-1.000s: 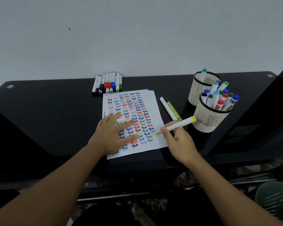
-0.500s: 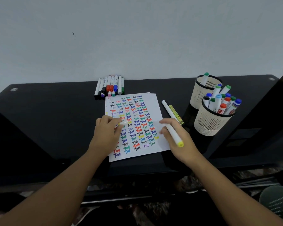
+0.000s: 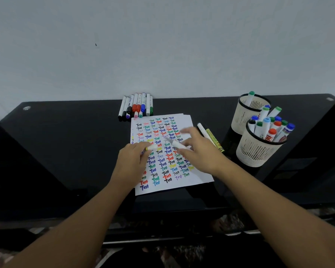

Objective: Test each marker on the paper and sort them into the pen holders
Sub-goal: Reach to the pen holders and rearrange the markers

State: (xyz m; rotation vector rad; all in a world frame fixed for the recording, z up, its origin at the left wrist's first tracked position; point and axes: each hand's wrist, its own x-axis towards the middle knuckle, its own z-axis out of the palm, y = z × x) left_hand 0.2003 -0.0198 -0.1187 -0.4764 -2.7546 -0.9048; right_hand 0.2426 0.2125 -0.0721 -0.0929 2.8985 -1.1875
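Though motion blurs the right hand (image 3: 198, 151), its spread fingers loosely grip a white marker (image 3: 179, 145) over the paper (image 3: 162, 151); the left hand (image 3: 132, 161) pinches a cap (image 3: 152, 147). Two pen holders (image 3: 257, 151) stand right, eight markers (image 3: 136, 106) behind, two beside, on the surface (image 3: 66, 142).

Black glossy table (image 3: 66, 151) against a pale wall.

A white paper (image 3: 182, 120) covered in coloured "Test" marks lies near the middle. A row of capped markers (image 3: 136, 106) lies just beyond its far edge. Two loose markers (image 3: 211, 137) lie side by side just right of the sheet. Two mesh pen holders (image 3: 257, 151) stand at the right, touching, each with markers in it.
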